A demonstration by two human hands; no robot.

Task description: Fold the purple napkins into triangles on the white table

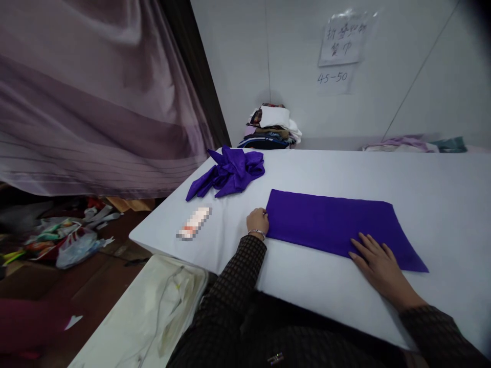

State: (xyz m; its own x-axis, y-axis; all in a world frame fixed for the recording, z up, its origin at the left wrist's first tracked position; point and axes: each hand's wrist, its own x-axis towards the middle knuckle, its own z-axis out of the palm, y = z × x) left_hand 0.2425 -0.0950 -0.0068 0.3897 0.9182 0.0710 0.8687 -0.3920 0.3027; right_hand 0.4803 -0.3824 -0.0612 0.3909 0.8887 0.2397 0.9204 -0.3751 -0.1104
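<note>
A flat purple cloth (337, 225), folded into a long rectangle, lies on the white table (422, 189). My left hand (258, 222) is closed at the cloth's left edge, pinching its near left corner. My right hand (378, 263) lies flat and open on the cloth's near edge toward the right, fingers spread. Both wrists come out of dark checked sleeves.
A crumpled purple cloth (230, 173) sits at the table's far left. A small blurred packet (194, 223) lies near the left edge. A stack of folded fabrics (270, 128) stands against the back wall, more fabric (402, 144) at the far right. Litter covers the floor at left.
</note>
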